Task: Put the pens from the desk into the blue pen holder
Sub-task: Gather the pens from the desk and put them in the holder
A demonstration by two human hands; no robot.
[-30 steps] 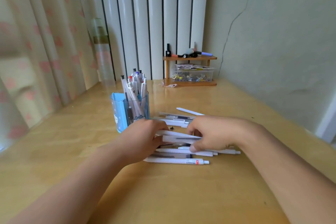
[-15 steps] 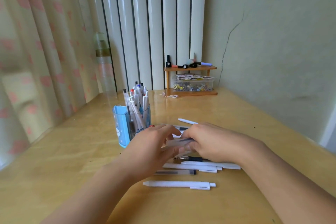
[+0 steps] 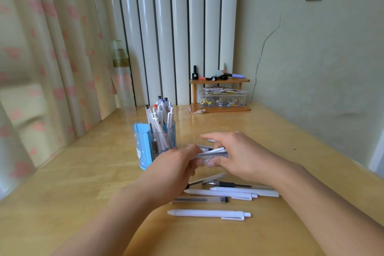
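Gathering step: both hands hold a small bundle of pens (image 3: 212,153) lifted off the worktop (image 3: 62,183), just right of the blue pen holder (image 3: 143,145).
Left hand (image 3: 176,164): grip closed round the left end of the bundle, fingers curled under it.
Right hand (image 3: 239,156): grip closed on the right end, thumb beneath and forefinger stretched out above; how many pens are in the bundle cannot be told.
Blue pen holder: stands upright, already well filled with pens (image 3: 160,114) that lean in its clear front part.
Pens left on the worktop: a loose group nearer the person than the holder, among them a white pen (image 3: 207,213) lying alone nearest the person, a clear-barrelled pen (image 3: 199,200) beyond it, two white pens (image 3: 228,192) side by side, and a dark pen (image 3: 226,184) partly under the right wrist.
Next move, as a judgement: turn the bundle upright and carry it left over the holder's mouth, finding a gap among the pens already standing there.
Risk: the crowded holder may turn a tip aside, or a pen may slip from the bundle.
Change from half a second ago: the bundle sits higher above the worktop, and the view has tilted so that the loose pens appear farther from the hands; those pens lie as they did.
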